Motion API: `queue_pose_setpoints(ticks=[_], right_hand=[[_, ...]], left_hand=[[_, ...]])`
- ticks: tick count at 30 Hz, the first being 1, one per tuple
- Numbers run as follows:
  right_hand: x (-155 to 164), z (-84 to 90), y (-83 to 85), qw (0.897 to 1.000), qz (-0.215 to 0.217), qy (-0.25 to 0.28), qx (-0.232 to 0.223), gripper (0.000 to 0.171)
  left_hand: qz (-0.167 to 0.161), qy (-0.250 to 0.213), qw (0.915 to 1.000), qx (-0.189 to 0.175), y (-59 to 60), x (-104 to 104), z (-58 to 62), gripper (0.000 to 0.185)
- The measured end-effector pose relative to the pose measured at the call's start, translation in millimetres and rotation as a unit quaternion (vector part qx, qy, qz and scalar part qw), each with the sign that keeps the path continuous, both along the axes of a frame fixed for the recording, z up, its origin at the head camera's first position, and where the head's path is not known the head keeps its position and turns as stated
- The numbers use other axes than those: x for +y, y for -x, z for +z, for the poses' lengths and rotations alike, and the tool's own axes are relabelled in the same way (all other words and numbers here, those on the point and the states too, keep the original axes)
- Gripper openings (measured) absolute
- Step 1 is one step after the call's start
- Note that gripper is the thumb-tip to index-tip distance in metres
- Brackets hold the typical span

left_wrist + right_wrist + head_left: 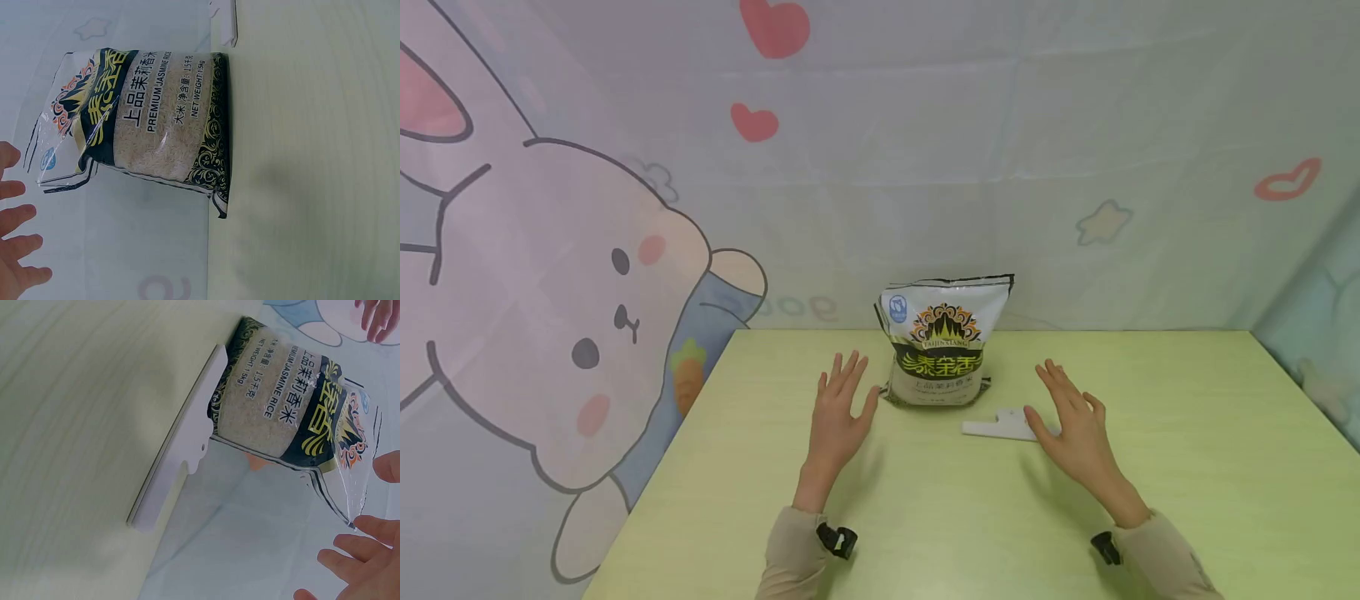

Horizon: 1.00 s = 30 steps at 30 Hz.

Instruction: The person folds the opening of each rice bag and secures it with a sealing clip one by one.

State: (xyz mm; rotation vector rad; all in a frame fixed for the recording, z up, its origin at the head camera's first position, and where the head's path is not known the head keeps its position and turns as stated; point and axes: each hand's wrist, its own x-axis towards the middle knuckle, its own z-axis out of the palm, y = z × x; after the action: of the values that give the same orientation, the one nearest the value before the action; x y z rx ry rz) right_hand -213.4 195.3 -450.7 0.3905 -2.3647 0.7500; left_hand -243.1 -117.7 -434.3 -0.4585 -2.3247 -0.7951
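A plastic bag of jasmine rice stands upright at the back middle of the table, its clear top part creased. My left hand is held above the table to the left of the bag, fingers spread and nothing in them. On the other side, my right hand is raised, also with extended fingers and holding nothing. A long flat white piece with a stepped edge and a small hole lies before the bag's right corner; the right hand hides its right end in the head view. Neither hand touches the bag.
The pale yellow-green table ends at a hanging cloth backdrop printed with a rabbit, hearts and a star. Dark straps circle both sleeved wrists.
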Motion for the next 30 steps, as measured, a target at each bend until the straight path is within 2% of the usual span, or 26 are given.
queue_pose_setpoints(ticks=[10,19,21,27,30], right_hand=[[-3.0,7.5,2.9,0.999,0.014,0.035,0.007,0.054],[-7.1,18.6,11.3,0.998,0.032,0.047,0.041,0.049],[-8.5,22.1,12.6,0.997,0.041,0.056,0.040,0.046],[-12.8,30.6,15.8,0.995,0.052,0.086,-0.013,0.038],[-14.6,32.2,19.2,0.993,0.052,0.101,-0.018,0.036]], left_hand=[[-0.033,-0.051,0.9976,0.032,5.9,3.5,6.4,0.038],[-0.065,-0.038,0.9916,0.104,15.1,6.4,8.4,0.036],[-0.071,-0.049,0.9904,0.108,17.1,7.3,9.0,0.035],[-0.089,-0.111,0.9852,0.095,22.8,9.5,10.7,0.027],[-0.092,-0.135,0.9826,0.089,24.5,10.0,10.5,0.024]])
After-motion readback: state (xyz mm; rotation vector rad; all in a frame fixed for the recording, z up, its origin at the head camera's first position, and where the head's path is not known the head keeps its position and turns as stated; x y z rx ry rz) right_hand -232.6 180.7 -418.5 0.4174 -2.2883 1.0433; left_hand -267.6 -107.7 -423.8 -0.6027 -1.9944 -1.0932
